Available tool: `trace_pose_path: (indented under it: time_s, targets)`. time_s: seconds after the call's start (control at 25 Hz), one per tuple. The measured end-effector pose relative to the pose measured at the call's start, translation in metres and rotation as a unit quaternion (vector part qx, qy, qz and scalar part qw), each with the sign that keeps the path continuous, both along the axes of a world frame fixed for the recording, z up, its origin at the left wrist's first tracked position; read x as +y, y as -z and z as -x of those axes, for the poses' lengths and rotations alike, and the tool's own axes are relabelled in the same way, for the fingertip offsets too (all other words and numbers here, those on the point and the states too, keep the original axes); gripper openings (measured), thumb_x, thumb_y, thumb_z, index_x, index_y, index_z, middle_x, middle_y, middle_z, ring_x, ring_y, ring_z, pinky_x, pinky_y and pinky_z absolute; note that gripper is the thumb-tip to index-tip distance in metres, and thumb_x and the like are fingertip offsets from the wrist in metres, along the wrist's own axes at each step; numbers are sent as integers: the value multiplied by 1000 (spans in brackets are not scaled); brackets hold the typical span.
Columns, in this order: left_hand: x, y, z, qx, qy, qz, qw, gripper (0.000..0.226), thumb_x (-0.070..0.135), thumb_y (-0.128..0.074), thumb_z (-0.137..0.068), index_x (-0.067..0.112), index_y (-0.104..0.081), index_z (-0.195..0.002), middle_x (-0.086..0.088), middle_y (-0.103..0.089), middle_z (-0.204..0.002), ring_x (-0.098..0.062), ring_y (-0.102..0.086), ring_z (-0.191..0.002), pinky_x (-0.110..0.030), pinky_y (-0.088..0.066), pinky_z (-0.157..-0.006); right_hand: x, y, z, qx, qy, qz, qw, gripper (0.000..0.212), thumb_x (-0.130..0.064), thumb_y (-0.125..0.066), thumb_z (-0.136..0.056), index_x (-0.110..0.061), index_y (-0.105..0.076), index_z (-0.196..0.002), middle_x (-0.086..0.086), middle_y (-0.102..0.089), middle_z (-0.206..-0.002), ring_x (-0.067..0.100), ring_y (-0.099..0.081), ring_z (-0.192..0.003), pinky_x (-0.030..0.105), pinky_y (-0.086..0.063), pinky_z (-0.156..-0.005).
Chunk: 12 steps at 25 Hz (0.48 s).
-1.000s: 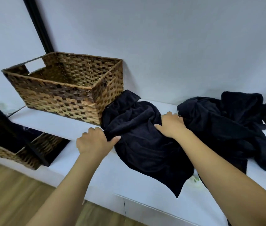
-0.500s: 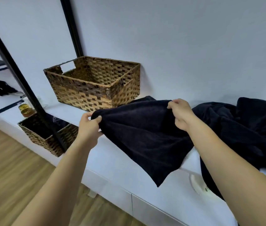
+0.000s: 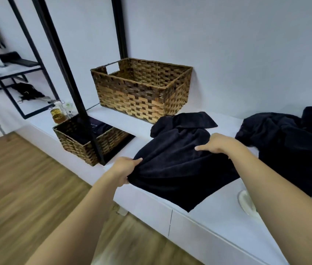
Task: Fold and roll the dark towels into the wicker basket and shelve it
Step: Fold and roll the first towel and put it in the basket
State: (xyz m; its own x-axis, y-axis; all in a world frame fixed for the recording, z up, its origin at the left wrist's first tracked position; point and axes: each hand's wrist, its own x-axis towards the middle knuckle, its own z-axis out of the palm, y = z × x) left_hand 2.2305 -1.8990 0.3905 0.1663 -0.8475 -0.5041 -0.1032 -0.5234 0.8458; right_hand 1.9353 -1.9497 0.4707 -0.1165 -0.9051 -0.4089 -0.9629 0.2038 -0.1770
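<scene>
Pale grey wall behind everything, and a low white bench (image 3: 218, 217) runs along it with wood flooring (image 3: 17, 178) off at 8 o'clock. Sitting on the bench at about 11 o'clock is the big wicker basket (image 3: 141, 88), open top, nothing visible inside it, handle cutout on the far left side.

Front and center is a dark towel (image 3: 178, 161), spread out kinda rumpled on the bench with one corner hanging over the front edge at 6 o'clock. Its far end is bunched up just beside the basket's near right corner. The left hand (image 3: 125, 170) is pinched onto the towel's left edge, thumb on top and fingers tucked under the fabric. The right hand (image 3: 217, 144) is pressed down on the towel's upper right part, fingers pointing left; can't really tell whether it's gripping a fold or just lying flat on it. So the hands are well apart, both on the same towel.

Over at 3 o'clock there's a heap of more dark towels (image 3: 292, 146), crumpled, near the first one but not clearly touching it.

Down at 9 o'clock a second, smaller wicker basket (image 3: 86, 144) sits on a lower level with something dark in it, behind a black metal post (image 3: 71, 83). A little jar of amber liquid (image 3: 57, 114) stands just beside it.
</scene>
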Motion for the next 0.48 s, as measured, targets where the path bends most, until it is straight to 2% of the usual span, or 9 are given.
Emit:
trace_pose_path:
  time_s: [0.08, 0.16, 0.2, 0.28, 0.36, 0.44, 0.48]
  targets:
    - [14, 9, -15, 24, -17, 35, 999, 14, 28, -63, -99, 17, -70, -104, -7, -76, -107, -28, -71, -103, -51, -57, -95, 12, 0, -18, -22, -2, 20, 1000, 55, -44, -64, -94, -2, -55, -129, 15, -59, -127, 30, -58, -94, 32, -42, -67]
    - [34, 22, -42, 36, -38, 56, 997, 15, 30, -61, -100, 21, -72, -106, -4, -77, -107, -25, -71, -101, -49, -57, -93, 30, 10, -43, -165, 36, 65, 984, 28, -33, -65, -91, -7, -62, -100, 11, -63, -103, 24, -56, -77, 29, -40, -57]
    - [47, 28, -58, 37, -53, 53, 997, 15, 30, -61, -100, 21, -72, -105, -3, -76, -105, -24, -71, -98, -47, -59, -90, 40, 19, -58, -264, 67, 79, 959, 21, -29, -64, -90, -10, -59, -85, 8, -61, -89, 21, -55, -70, 28, -39, -57]
    - [76, 45, -95, 58, -89, 29, 994, 15, 26, -61, -101, 16, -73, -104, -5, -76, -106, -24, -71, -99, -44, -59, -84, 64, 40, -95, -422, 116, 73, 896, 20, -24, -62, -87, -14, -51, -75, 7, -52, -78, 22, -49, -66, 31, -38, -62]
    - [109, 57, -133, 73, -123, 8, 990, 16, 19, -60, -101, 7, -71, -106, -9, -76, -108, -26, -71, -99, -41, -58, -80, 86, 66, -135, -528, 154, 26, 835, 18, -15, -61, -86, -16, -54, -70, 6, -49, -77, 22, -48, -71, 36, -39, -67]
    - [141, 63, -163, 58, -150, -4, 987, 15, 14, -57, -102, 5, -68, -107, -10, -73, -106, -24, -69, -90, -37, -55, -74, 101, 92, -166, -558, 180, -25, 810, 26, -5, -58, -81, -19, -56, -59, 6, -47, -75, 22, -48, -71, 36, -41, -69]
    - [160, 65, -180, 46, -169, -9, 985, 14, 14, -57, -102, 5, -66, -108, -10, -72, -104, -24, -67, -88, -36, -53, -71, 113, 102, -183, -542, 180, -49, 819, 29, -1, -54, -81, -17, -52, -58, 5, -43, -72, 21, -45, -66, 35, -40, -65]
